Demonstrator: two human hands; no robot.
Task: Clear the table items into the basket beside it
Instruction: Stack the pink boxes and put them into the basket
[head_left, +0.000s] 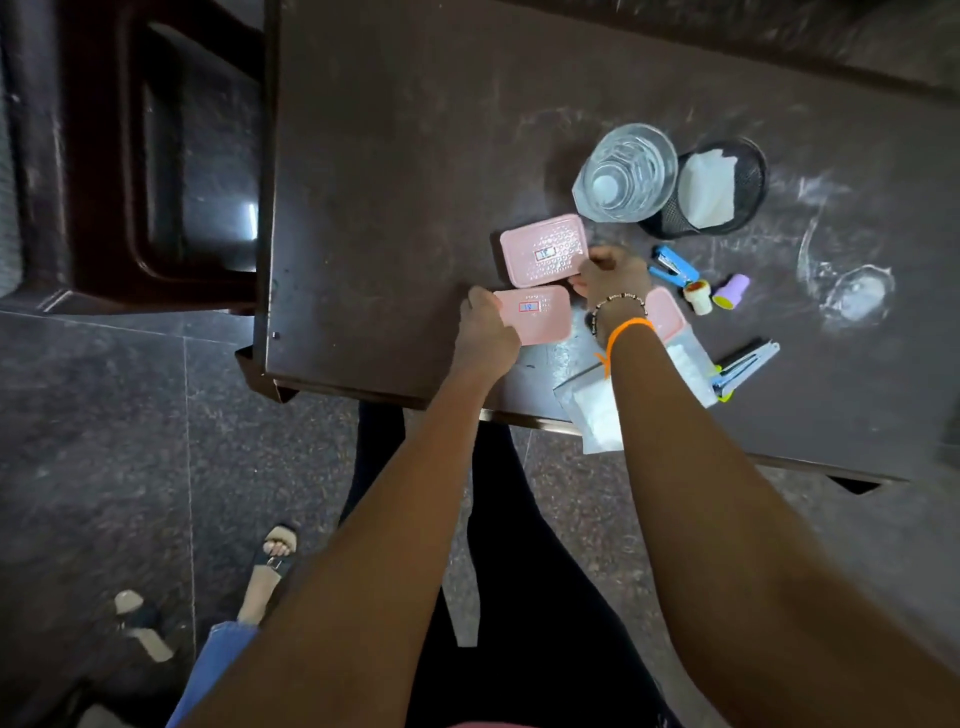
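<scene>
Gripping pink boxes (535, 312), contents perhaps hidden

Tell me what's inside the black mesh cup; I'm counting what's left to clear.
The black mesh cup holds a white folded paper. Anything beneath the paper is covered, so I cannot tell.

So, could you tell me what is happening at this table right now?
A person is clearing a dark table. The left hand grips one pink box near the front edge, and the right hand touches a second pink box. A glass, mesh cup and blue stapler remain.
</scene>
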